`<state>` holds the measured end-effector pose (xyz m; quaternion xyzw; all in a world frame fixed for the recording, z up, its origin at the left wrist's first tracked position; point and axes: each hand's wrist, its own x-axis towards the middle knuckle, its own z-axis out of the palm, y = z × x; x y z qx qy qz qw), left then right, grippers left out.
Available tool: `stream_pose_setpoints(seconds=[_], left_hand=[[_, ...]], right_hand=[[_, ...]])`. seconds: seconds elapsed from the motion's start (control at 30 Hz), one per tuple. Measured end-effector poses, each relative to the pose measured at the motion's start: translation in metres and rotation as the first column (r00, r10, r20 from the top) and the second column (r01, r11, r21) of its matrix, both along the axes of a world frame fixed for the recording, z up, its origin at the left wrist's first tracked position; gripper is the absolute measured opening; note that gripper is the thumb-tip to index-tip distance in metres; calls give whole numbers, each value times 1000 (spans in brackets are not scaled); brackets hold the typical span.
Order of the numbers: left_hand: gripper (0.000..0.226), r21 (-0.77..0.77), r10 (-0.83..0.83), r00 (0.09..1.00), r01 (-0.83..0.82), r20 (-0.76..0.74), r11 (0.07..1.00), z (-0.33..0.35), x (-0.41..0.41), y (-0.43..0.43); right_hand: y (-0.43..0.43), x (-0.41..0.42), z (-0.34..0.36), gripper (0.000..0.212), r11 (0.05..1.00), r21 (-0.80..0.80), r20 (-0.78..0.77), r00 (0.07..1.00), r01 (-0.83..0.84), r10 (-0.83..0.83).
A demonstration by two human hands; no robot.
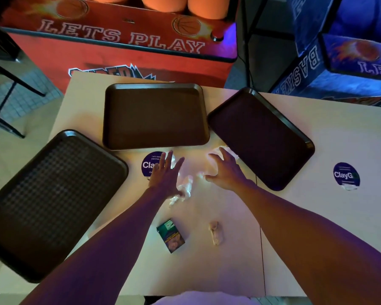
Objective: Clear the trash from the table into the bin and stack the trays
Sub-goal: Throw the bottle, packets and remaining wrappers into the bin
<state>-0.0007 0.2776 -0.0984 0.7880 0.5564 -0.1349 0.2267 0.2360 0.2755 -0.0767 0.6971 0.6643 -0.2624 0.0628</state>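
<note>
Hidden in part under the left hand: the purple sticker, with only "Clay" of its word legible. Washed out by glare at that hand's 3 o'clock, the clear wrapper, outline untraceable. Cannot read the print on the green packet at 6 o'clock; clipped at 8 o'clock by the picture's edge, the left tray.
</note>
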Motion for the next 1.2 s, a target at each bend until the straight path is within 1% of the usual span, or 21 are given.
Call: stream_pose_setpoints(seconds=[0.1,0.2,0.3,0.37,0.43,0.5,0.7,0.8,0.9,1.03,1.1,1.2], left_hand=[[120,-26,9,999,-8,36,1000,-2,-2,1],[94,30,20,995,-23,96,999,-3,-4,1],[64,87,36,985,-51,168,995,-3,-5,2],[54,76,63,977,-80,203,994,-1,-5,2],[51,64,76,973,-92,218,994,-1,-6,0],[49,53,90,967,-105,238,993,0,-8,-1],[42,25,135,945,-149,299,989,3,-8,-1],[38,-1,152,928,-161,340,987,8,-7,-2],[37,3,154,925,-165,347,986,12,-6,-4],[37,17,155,912,-175,380,984,22,0,-10],[37,31,140,913,-165,382,986,25,4,-16],[37,42,132,912,-161,389,986,29,10,-27]], right_hand=[[7,-5,-7,94,999,-40,37,999,-6,7],[8,-11,-15,94,997,-72,69,998,0,5],[6,-16,-22,81,999,-35,99,995,18,-15],[1,-19,-26,67,998,52,122,992,16,-22],[-5,-24,-28,55,990,137,94,995,23,-36],[-13,-30,-28,46,983,178,43,998,37,-45],[-33,-33,-24,31,988,151,-34,999,14,-9],[-42,-27,-16,28,987,148,-80,996,57,-45],[-51,-20,-7,27,983,160,-98,993,88,-73],[-72,-5,12,26,959,226,-134,981,169,-141],[-87,3,17,25,949,246,-136,976,199,-170],[-113,12,21,24,944,227,-120,969,240,-217]])
